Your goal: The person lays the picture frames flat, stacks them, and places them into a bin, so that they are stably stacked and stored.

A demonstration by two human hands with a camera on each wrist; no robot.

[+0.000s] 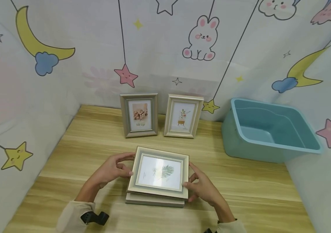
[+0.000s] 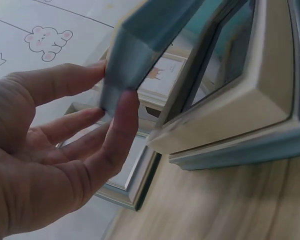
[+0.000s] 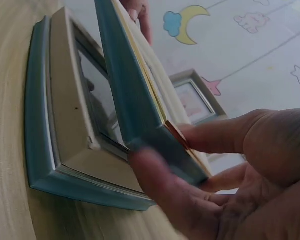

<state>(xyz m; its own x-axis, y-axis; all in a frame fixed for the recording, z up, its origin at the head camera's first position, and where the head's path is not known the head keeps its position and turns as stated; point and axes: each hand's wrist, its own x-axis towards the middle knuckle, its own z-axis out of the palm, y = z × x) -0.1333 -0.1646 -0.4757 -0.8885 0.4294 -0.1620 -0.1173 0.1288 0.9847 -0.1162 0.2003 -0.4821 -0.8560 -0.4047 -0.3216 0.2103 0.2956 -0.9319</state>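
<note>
A pale picture frame (image 1: 134, 179) with a green leaf print is held between both hands, glass side up. At its left edge the left hand (image 1: 111, 171) pinches the rim between thumb and fingers. My right hand (image 1: 204, 187) grips the opposite edge near the front corner. Beneath it lies another frame piece (image 1: 155, 201), cream above and blue-grey along its lower edge in the right wrist view. A tilted gap shows between the raised frame (image 3: 135, 85) and the piece below (image 3: 72, 100).
Two framed prints stand upright at the back, a grey-brown frame (image 1: 123, 116) and a cream frame (image 1: 168, 116). To the right is a blue-green plastic tub (image 1: 232, 136). Behind the wooden table (image 1: 81, 145) hangs a cartoon-printed cloth (image 1: 159, 48), which also runs along both sides.
</note>
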